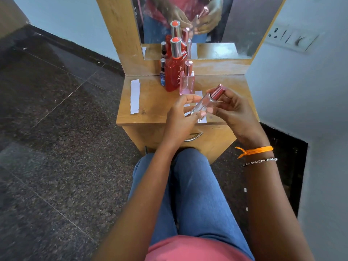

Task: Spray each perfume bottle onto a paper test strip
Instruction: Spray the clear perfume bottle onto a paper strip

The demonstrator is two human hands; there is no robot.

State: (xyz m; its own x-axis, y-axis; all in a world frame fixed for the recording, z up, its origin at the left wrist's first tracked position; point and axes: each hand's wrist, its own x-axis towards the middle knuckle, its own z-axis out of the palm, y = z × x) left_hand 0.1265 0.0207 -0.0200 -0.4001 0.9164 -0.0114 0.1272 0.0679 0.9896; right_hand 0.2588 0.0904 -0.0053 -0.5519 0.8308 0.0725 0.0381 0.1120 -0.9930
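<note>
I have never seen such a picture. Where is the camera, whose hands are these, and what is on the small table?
The camera sits on a person's head, looking down at their own lap and hands. No machine is here. Both hands share a clear bottle with a pink cap: the left hand holds its body, the right hand pinches the cap. On the wooden table stand a red bottle, a pink bottle and a small dark bottle. White paper strips lie at the left. A mirror stands behind.

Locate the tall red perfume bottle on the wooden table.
In the head view the red perfume bottle stands upright at the back of the wooden table, before the mirror, between a small dark bottle and a pink bottle.
</note>
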